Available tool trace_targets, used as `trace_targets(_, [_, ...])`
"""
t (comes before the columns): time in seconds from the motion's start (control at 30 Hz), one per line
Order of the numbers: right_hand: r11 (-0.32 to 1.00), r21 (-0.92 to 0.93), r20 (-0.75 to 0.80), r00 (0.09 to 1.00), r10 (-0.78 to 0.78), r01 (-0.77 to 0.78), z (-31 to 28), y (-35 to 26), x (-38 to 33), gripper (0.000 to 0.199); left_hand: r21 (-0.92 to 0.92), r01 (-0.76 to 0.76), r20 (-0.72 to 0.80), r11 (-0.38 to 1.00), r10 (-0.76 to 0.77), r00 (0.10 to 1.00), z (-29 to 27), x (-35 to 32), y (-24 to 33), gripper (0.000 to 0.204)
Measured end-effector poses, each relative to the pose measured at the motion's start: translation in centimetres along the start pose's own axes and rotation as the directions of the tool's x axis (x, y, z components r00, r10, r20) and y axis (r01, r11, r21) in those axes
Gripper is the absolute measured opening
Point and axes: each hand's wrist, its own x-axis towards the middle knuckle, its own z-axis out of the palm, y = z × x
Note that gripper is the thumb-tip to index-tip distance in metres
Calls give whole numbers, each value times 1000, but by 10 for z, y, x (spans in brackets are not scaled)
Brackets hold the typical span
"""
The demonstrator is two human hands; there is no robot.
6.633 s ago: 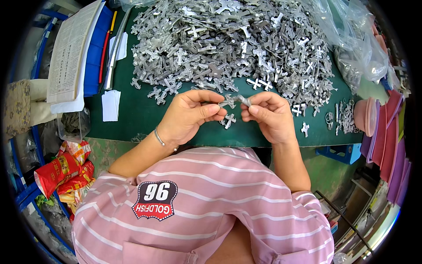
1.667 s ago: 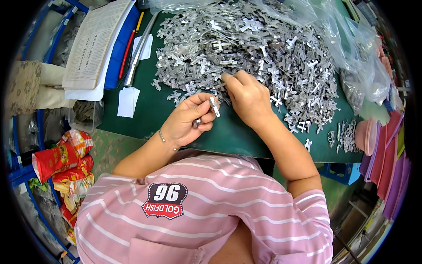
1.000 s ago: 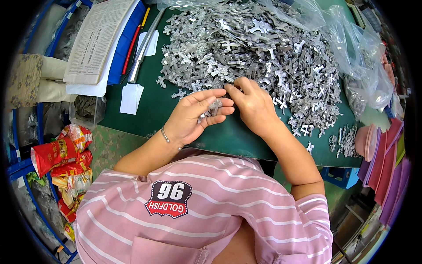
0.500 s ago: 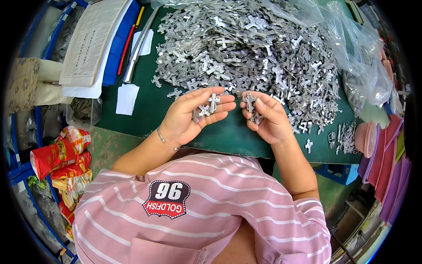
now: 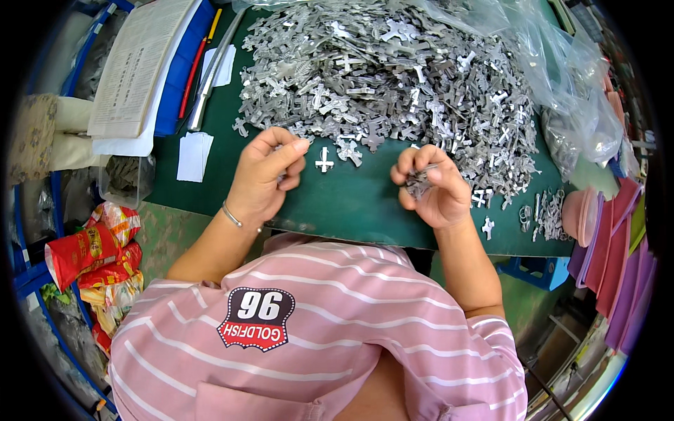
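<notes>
Red packages (image 5: 84, 247) sit low at the far left, below a clear tub (image 5: 146, 184) with dark contents. Beside them, a printed sheet (image 5: 126, 77) covers much of a blue bin (image 5: 174, 88). Next come a red pencil (image 5: 192, 83), a small stack of white slips (image 5: 193, 156) lying on the green tabletop (image 5: 337, 203), a yellow pencil (image 5: 214, 26) and a long metal rod (image 5: 213, 74).

My left hand (image 5: 263, 168), a metal bracelet (image 5: 230, 215) around its wrist, is curled in, thumb pressed to forefinger, with slivers of silver metal pieces (image 5: 310, 140) showing at its fingers; how many it grips I cannot tell. Just right of it, a single silver cross (image 5: 324, 161) lies flat on the tabletop, close to the near edge of a broad pile of crosses (image 5: 393, 77) that spreads across the far side.

My right hand (image 5: 444, 186), palm partly turned up and fingers bent, clasps a small bunch of grey metal crosses (image 5: 419, 182) above the tabletop.

Further right, another cross (image 5: 488, 226) rests near the front edge, followed by a blue stool (image 5: 537, 272) below the tabletop, a cluster of thin metal parts (image 5: 551, 219), a clear plastic bag (image 5: 579, 105), pink tubs (image 5: 579, 210) and, at the far right, red and purple stacked containers (image 5: 618, 242).
</notes>
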Motion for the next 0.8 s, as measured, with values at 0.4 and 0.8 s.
trace_targets(0.4, [-546, -837, 163, 973, -162, 49, 25, 24, 31, 7, 908, -413, 355, 75, 390, 850, 11, 6, -13, 22])
trace_targets(0.8, [-591, -800, 220, 966, -135, 99, 39, 19, 27, 9, 876, -481, 457, -28, 366, 810, 13, 6, -15, 26])
